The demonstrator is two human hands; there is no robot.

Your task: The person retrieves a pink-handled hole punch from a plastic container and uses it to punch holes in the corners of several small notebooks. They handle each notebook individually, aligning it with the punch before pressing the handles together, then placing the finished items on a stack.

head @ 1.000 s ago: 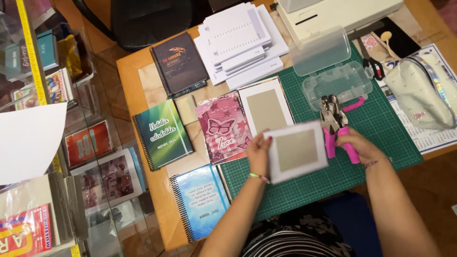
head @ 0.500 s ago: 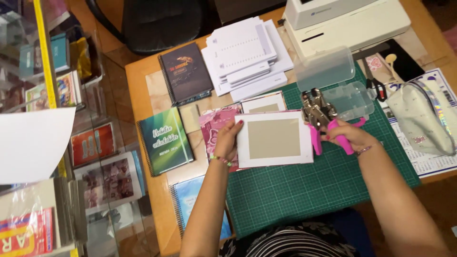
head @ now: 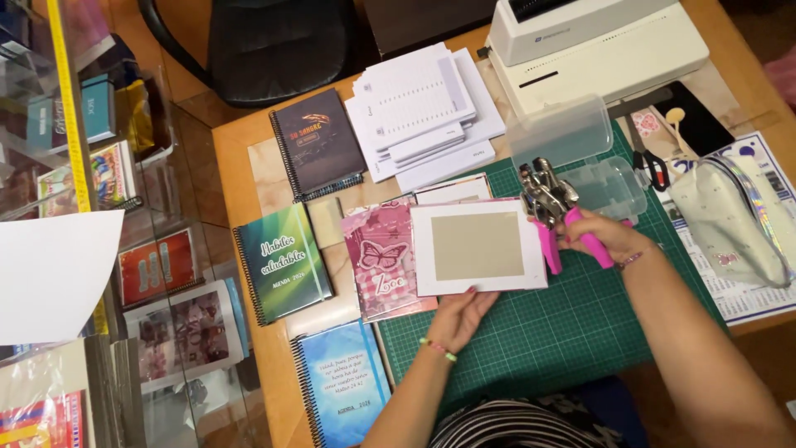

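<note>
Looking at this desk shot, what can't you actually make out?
Head view only:
- Left hand: fingertips hidden behind the white card it holds.
- Pink-handled punch: where its head meets the card's right edge is too small to tell.
- Pink butterfly notebook: right part covered by the card.
- Blue notebook: cut off by the bottom edge.
- Right hand: covers the punch handles.

A wooden table (head: 249, 141) bears a green cutting mat (head: 564, 332), spiral notebooks (head: 282, 261), stacked white pages (head: 423, 116) and a white binding machine (head: 597, 46).
</note>
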